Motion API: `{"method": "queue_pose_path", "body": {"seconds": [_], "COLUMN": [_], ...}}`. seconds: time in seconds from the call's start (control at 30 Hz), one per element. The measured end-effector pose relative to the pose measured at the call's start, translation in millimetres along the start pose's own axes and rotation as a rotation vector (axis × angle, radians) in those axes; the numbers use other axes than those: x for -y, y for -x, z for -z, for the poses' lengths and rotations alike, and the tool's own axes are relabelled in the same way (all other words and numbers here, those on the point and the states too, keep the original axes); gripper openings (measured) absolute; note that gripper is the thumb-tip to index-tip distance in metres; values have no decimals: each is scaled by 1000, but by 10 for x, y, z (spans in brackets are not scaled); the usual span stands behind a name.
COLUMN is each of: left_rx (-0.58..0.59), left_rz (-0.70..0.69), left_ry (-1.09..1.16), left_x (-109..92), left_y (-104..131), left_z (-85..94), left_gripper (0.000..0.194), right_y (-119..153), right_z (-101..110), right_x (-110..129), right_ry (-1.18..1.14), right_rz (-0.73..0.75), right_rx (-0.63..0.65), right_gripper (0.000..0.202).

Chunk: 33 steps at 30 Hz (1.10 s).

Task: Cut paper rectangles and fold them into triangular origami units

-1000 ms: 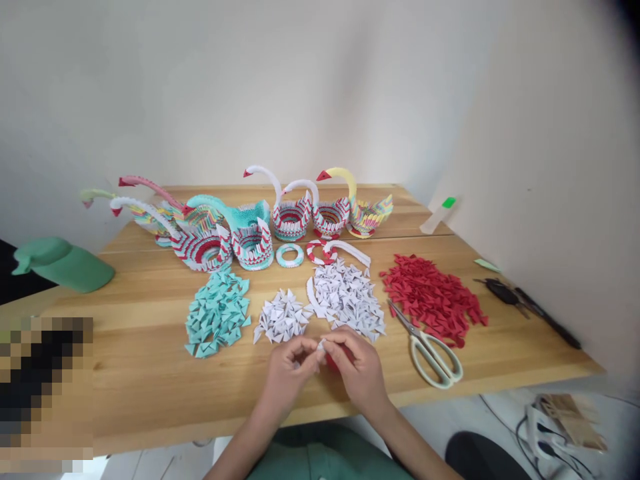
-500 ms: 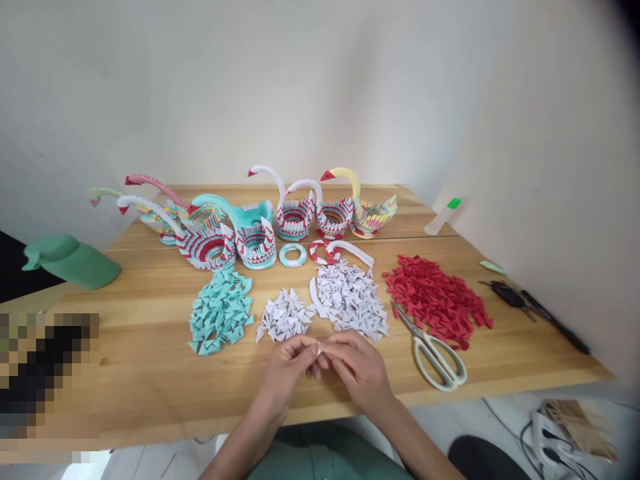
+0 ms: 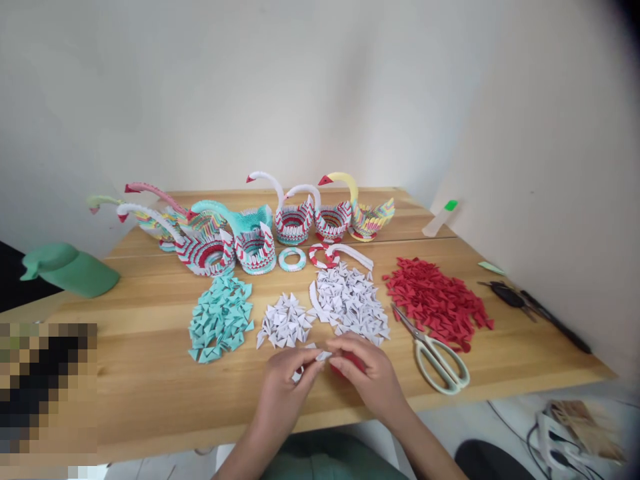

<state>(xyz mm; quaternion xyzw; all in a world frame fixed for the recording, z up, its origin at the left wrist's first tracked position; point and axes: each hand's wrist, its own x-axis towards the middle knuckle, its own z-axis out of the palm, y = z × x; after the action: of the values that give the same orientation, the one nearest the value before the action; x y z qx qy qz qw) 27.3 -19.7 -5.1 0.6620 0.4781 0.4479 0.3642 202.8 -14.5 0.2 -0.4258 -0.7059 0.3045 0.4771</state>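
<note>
My left hand (image 3: 280, 381) pinches a small white folded paper triangle (image 3: 324, 356) between thumb and forefinger. Another bit of white paper (image 3: 297, 375) shows among its curled fingers. Close against it, my right hand (image 3: 374, 379) has its fingers closed, tips at the white triangle's right end. A red paper piece (image 3: 349, 363) shows inside the right hand, partly covered by thumb and fingers. Just beyond the hands lie a small pile of white paper triangles (image 3: 285, 320) and a larger white pile (image 3: 350, 303).
Turquoise triangles (image 3: 220, 320) lie left, red triangles (image 3: 435, 300) right, beside scissors (image 3: 440, 363). Several paper swans (image 3: 255, 250) stand behind, with a turquoise-white ring (image 3: 292, 259), a red-white ring (image 3: 320, 256) and a white curved strip (image 3: 353, 253). A green jug (image 3: 75, 270) is far left.
The hands have opened apart slightly at the fingertips, so the white triangle shows more. Red paper is now visible in the right hand. The view has tilted a little.
</note>
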Motion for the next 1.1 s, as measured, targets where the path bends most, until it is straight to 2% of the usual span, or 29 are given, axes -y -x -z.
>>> {"method": "queue_pose_path", "body": {"seconds": [0.1, 0.2, 0.27, 0.43, 0.6, 0.67, 0.73, 0.83, 1.0, 1.1], "left_rx": [-25, -36, -34, 17, 45, 15, -19, 3, 25, 12], "left_rz": [-155, -217, -202, -50, -44, 35, 201, 434, 545, 560], "left_ry": [-84, -86, -66, -47, -95, 5, 217, 579, 946, 1008], "left_x": [-31, -52, -70, -125, -121, -105, -89, -77, -118, -140], "left_y": [22, 31, 36, 43, 28, 19, 6, -19, -41, -47], "left_z": [26, 38, 40, 47, 42, 17, -27, -122, -264, -288], "left_gripper": [11, 10, 10, 11, 14, 10, 7, 20, 24, 25], "right_y": [4, 7, 12, 19, 24, 34, 45, 52, 63, 83], "right_z": [20, 17, 9, 4, 15, 3, -18, -52, -87, -91], "right_x": [25, 45, 51, 45, 44, 47, 51, 52, 53, 73], "right_ry": [-22, -46, -56, -37, 35, 62, 85, 143, 245, 216], "right_rz": [-47, -58, -49, 20, 75, 87, 105, 156, 228, 164], "right_rx": [24, 31, 36, 24, 49, 9, -62, -144, -207, -229], "right_gripper": [9, 9, 10, 13, 14, 15, 15, 13, 11, 13]}}
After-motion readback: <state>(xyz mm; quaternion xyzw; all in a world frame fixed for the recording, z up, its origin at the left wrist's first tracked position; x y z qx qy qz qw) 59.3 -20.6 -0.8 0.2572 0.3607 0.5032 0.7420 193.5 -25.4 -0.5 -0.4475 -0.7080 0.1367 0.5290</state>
